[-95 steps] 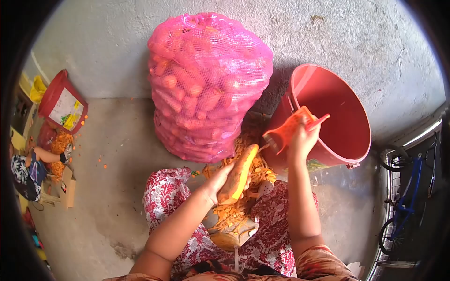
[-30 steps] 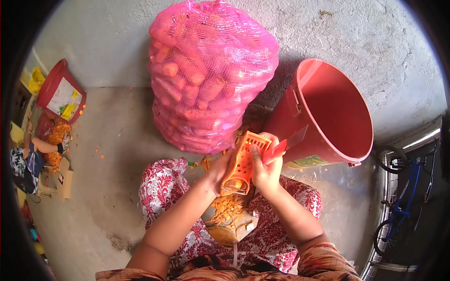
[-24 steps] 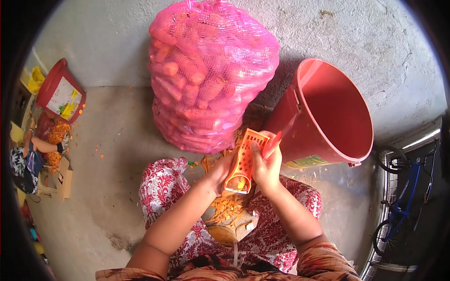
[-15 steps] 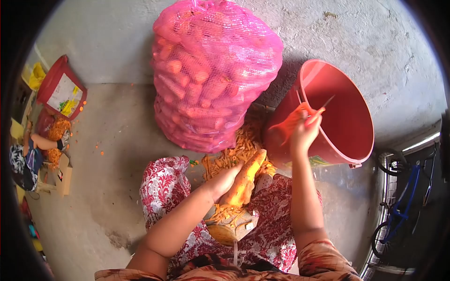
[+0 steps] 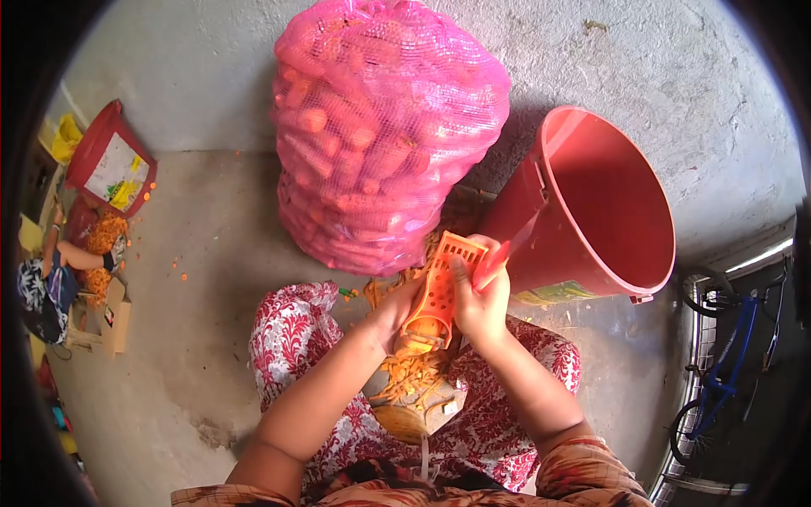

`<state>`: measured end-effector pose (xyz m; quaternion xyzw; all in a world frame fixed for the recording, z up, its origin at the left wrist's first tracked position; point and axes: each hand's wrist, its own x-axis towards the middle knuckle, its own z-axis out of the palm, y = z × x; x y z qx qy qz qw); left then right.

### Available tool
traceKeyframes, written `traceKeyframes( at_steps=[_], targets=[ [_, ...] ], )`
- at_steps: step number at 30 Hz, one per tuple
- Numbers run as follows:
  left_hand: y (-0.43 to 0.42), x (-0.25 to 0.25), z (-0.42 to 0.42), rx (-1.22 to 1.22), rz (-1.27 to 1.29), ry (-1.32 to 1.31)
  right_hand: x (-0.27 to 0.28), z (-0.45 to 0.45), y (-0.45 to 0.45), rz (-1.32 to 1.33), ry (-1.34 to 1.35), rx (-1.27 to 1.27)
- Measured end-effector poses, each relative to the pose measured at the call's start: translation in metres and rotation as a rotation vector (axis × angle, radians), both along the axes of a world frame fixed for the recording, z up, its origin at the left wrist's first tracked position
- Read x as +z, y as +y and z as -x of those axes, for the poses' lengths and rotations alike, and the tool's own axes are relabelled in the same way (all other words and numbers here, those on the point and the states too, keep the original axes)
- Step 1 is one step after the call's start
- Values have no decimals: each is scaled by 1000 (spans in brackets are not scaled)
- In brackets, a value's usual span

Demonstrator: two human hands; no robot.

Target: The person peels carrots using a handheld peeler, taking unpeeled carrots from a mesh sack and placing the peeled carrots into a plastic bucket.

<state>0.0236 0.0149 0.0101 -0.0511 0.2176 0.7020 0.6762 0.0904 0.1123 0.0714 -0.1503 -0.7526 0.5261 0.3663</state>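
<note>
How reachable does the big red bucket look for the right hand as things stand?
Probably yes: the big red bucket stands close ahead with its mouth uncovered, though the right hand holds an orange peeler and red-handled knife.

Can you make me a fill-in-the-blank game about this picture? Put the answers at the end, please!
1. The left hand holds a ____ under the orange peeler.
2. The right hand grips the peeler and also a red-handled ____.
3. The big mesh sack is coloured ____.
4. The bike near the picture's right edge has a ____ frame.

Missing words: carrot; knife; pink; blue.
</note>
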Motion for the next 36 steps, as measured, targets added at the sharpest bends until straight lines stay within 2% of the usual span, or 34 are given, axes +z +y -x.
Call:
traceKeyframes(
  at_steps=[2,3,6,7,8,9,10,13,15,16,17,18,20,21,25,30,33,36],
  targets=[
    [1,12,-2,34,165,-48,-2,-3,1,50,-58,-48],
    [-2,9,2,-55,-22,1,-8,-2,6,-21,-20,-98],
    [-6,13,-4,-289,-42,-49,-13,9,47,-238,155,-299],
    [-3,16,-13,-246,33,1,-21,12,75,-114,92,-365],
    [-2,14,-15,-249,30,68,-7,13,87,-296,14,-560],
    [-1,10,-16,-266,16,23,-8,15,103,-349,33,-677],
    [-1,8,-15,-282,3,-19,-8,13,115,-256,30,-702],
    [-1,12,-8,-160,122,-15,-5,8,108,-47,139,-483],
    [0,13,-2,-158,58,-33,-13,6,89,53,163,-288],
    [-1,13,0,-158,27,-41,4,4,62,340,139,-171],
    [2,-11,2,-183,-265,-155,4,1,48,321,101,-134],
    [3,-20,2,-110,-249,-140,7,-2,32,392,67,-67],
    [5,-27,0,36,-221,-111,12,-6,8,388,62,2],
    [3,-10,0,82,-308,-130,8,-5,0,320,104,-1],
    [5,3,-4,192,-181,-92,1,-6,-5,216,114,53],
    [10,-8,-4,150,-235,-86,-3,-3,0,179,36,-13],
    [14,-10,-2,124,-328,-107,-5,1,8,307,30,-25],
    [15,-7,0,126,-319,-77,-2,2,15,216,-26,-32]
  ],
)
